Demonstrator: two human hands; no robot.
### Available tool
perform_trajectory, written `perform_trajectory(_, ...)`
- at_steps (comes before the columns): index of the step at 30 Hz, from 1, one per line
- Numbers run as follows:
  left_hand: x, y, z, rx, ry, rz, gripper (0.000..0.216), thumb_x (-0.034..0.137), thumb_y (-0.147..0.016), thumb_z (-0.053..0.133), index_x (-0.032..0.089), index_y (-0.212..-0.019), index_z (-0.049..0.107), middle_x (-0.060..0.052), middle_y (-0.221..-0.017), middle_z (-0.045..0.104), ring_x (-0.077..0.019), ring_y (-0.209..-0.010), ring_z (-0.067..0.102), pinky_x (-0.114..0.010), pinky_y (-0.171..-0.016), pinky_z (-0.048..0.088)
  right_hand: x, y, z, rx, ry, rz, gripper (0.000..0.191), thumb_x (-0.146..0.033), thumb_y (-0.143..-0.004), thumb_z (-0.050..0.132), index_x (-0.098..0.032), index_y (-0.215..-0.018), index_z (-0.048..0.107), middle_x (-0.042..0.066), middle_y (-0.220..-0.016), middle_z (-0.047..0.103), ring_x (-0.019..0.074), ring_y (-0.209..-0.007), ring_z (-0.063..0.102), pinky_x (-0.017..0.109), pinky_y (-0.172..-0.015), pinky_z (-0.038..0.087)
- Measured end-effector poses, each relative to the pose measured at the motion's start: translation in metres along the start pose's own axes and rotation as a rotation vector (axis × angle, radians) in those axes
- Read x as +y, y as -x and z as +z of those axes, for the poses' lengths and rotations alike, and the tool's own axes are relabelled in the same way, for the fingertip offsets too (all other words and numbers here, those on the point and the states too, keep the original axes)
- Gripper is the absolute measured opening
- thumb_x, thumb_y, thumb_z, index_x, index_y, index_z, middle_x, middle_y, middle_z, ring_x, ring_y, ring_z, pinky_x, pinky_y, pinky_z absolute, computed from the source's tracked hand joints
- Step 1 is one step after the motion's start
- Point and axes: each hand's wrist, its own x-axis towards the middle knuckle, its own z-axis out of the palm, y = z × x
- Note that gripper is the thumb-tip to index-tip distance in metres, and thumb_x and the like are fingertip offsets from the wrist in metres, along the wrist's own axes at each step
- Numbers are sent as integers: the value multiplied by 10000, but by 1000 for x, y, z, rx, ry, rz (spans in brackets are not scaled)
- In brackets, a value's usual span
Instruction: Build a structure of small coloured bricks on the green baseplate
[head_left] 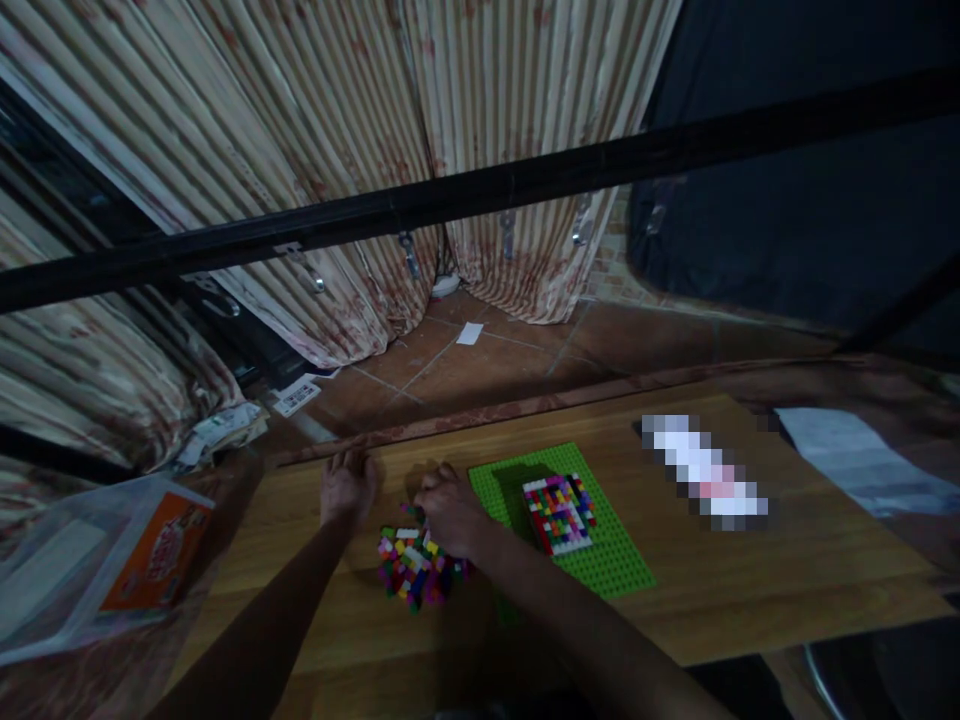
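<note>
Right hand (450, 515) on loose multicoloured brick pile (416, 572); left hand (346, 487) beside.

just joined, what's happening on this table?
A person has both bare hands out over a wooden table. The right hand is curled over the far edge of a pile of small coloured bricks; whether it grips one is unclear. The left hand lies on the table just left of the pile, holding nothing. Right of the pile, a green baseplate carries a multicoloured brick block. A clear plastic box sits at the far left.
</note>
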Motion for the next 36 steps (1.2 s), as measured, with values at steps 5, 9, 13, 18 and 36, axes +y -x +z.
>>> perform_trajectory(5, -2, 0, 2, 10, 21, -10, 369, 326, -886, 405, 146, -1138, 604, -133, -1178, 613, -263, -1180, 503, -400, -1058, 378, 6, -1, 2, -18, -36, 33, 165, -250, -776, 635, -204, -904, 729, 83, -1006, 668, 262, -1044, 517, 387, -945, 322)
perform_trajectory(9, -2, 0, 2, 8, 26, 1, 376, 329, -886, 394, 124, -1119, 609, -147, -1153, 620, -270, -1159, 514, -409, -1055, 381, 4, -4, 6, -17, -65, 59, 141, -228, -781, 625, -222, -877, 727, 65, -975, 689, 251, -1039, 525, 374, -941, 307)
perform_trajectory(13, -2, 0, 2, 23, 38, 15, 356, 329, -882, 397, 148, -1105, 608, -133, -1156, 621, -261, -1170, 510, -409, -1058, 379, 3, -1, 8, 1, -88, 65, 156, -187, -759, 632, -231, -885, 713, 48, -983, 698, 238, -1044, 524, 349, -929, 303)
perform_trajectory(18, 0, 1, -1, -2, 29, 6, 332, 325, -884, 385, 155, -1049, 618, -132, -1155, 621, -260, -1176, 506, -423, -1061, 371, 4, 2, 7, 23, -114, 32, 156, -145, -763, 615, -215, -875, 697, 33, -942, 705, 209, -971, 550, 330, -934, 305)
perform_trajectory(36, -2, -2, -6, -35, 10, 2, 432, 348, -890, 372, 125, -1204, 567, -150, -1225, 592, -279, -1186, 497, -428, -1057, 387, -13, 77, -31, 176, -462, -17, 217, -55, -840, 525, -185, -927, 674, 50, -975, 650, 150, -866, 604, 215, -740, 458)
